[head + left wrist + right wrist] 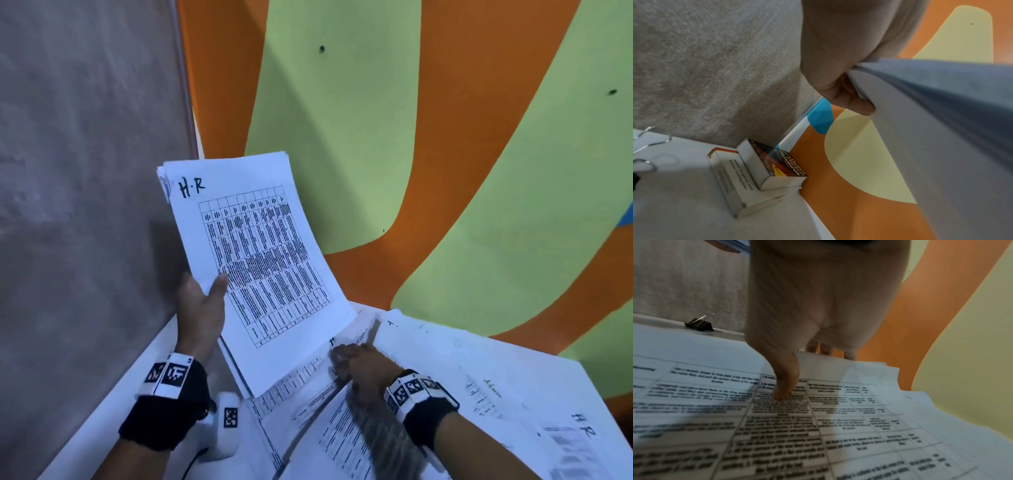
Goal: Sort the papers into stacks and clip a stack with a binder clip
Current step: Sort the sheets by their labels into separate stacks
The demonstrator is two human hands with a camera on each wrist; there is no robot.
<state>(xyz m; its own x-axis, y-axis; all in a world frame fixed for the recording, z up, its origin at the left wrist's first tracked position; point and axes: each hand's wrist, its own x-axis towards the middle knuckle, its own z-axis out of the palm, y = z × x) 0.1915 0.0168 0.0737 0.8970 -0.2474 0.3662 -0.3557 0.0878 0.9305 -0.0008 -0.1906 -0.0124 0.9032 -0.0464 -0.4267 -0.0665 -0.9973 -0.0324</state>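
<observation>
My left hand (205, 298) grips a thick stack of printed papers (260, 260) marked "H.R", held up tilted over the table's left part. The thumb lies on the front sheet and the fingers are behind, as the left wrist view shows around the stack (941, 129). My right hand (352, 363) is down on the loose printed sheets (818, 426) spread over the table. Its thumb (786, 386) presses on the top sheet and its fingertips reach past that sheet's far edge, pinching it. A black binder clip (698, 324) lies on the table beyond the sheets.
More sheets (479, 377) with handwritten labels cover the white table (684, 211) to the right. Two books (764, 170) are stacked at the table's far corner. A grey partition (85, 171) rises at the left, and an orange and green wall (445, 171) behind.
</observation>
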